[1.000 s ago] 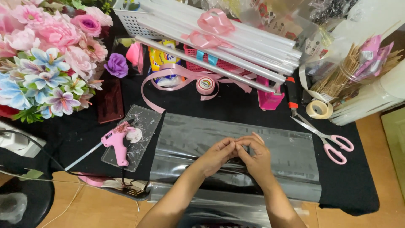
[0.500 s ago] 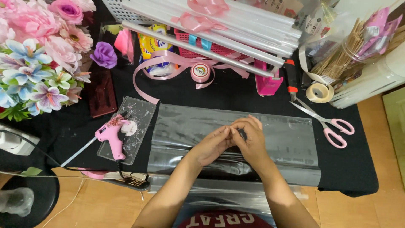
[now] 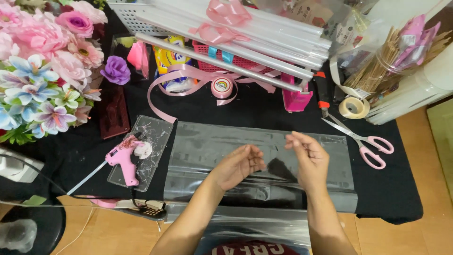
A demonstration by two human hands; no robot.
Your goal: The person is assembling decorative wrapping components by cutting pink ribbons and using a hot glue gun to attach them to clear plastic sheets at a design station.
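Black cloth [image 3: 264,101] covers the table under clear film [image 3: 212,146]; left hand [image 3: 238,165] and right hand [image 3: 309,158] hover half-open, holding nothing.

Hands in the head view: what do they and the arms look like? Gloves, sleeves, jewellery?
Both are bare. The left hand and right hand wear no gloves, and no rings or watch show. The forearms are uncovered down to the picture's bottom edge, with no sleeves in view. Between them at the bottom, a dark red garment with white lettering shows.
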